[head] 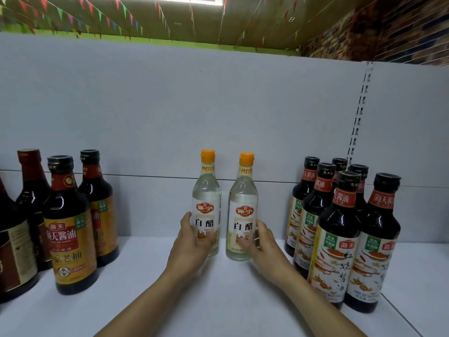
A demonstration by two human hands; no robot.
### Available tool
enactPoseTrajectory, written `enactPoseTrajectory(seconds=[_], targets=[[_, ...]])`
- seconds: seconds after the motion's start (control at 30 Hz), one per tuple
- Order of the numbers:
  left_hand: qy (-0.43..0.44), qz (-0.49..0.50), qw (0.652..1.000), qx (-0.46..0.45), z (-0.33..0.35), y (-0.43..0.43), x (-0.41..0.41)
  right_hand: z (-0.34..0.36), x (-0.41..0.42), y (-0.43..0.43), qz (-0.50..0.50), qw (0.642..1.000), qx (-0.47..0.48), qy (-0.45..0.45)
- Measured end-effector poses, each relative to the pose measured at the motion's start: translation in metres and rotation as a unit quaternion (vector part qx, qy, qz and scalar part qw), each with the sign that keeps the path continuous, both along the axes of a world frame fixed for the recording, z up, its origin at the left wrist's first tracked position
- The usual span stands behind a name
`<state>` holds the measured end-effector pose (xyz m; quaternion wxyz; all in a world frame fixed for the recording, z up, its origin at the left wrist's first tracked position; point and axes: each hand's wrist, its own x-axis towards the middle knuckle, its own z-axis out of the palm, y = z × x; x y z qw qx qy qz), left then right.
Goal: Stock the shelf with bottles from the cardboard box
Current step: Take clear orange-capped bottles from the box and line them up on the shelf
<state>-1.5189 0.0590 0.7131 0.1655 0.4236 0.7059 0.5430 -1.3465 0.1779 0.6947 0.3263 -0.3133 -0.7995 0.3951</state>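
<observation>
Two clear vinegar bottles with orange caps and white labels stand upright side by side on the white shelf (218, 300), near its back wall. My left hand (192, 242) grips the lower body of the left bottle (207, 190). My right hand (261, 242) grips the lower body of the right bottle (244, 195). Both bottle bases touch the shelf. The cardboard box is out of view.
Dark soy sauce bottles with orange labels (69, 229) stand in a group at the left. Several dark bottles with white labels (340, 234) crowd the right side. A slotted upright (359, 113) runs up the grey back panel (170, 105).
</observation>
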Motion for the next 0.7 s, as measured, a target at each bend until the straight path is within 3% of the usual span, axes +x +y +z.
enactPoseTrajectory(seconds=[0.33, 0.7], targets=[[0.074, 0.001, 0.997, -0.012, -0.023, 0.003, -0.012, -0.012, -0.004, 0.002, -0.043, 0.996, 0.039, -0.061], [0.09, 0.005, 0.996, 0.0, -0.029, 0.007, -0.015, -0.017, -0.008, 0.003, -0.055, 0.991, 0.073, -0.097]])
